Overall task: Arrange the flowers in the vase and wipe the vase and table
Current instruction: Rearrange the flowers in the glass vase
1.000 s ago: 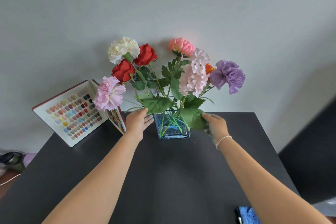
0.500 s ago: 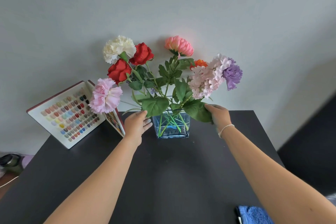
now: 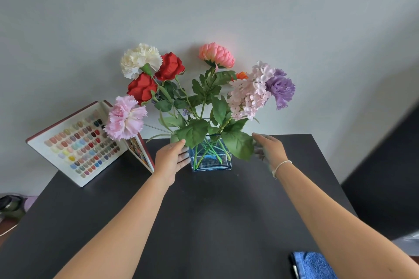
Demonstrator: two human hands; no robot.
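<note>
A square blue glass vase point(image 3: 212, 161) stands at the back middle of the black table point(image 3: 204, 222). Several artificial flowers fan out of it: white, red, pink, peach, pale pink hydrangea point(image 3: 249, 95) and purple. My left hand point(image 3: 171, 158) rests flat against the vase's left side, fingers touching a green leaf. To the right of the vase my right hand point(image 3: 269, 150) hovers with fingers spread, just off a large leaf point(image 3: 238, 144), holding nothing. A blue cloth point(image 3: 314, 265) lies at the table's front right.
An open book of coloured nail samples point(image 3: 84, 142) leans against the wall at the back left, close to my left hand. The grey wall runs right behind the flowers. Dark floor lies beyond the table's right edge.
My right hand has let go of the hydrangea stem and drawn away to the right with fingers spread. The hydrangea now leans right, beside the purple flower. My left hand stays put.
</note>
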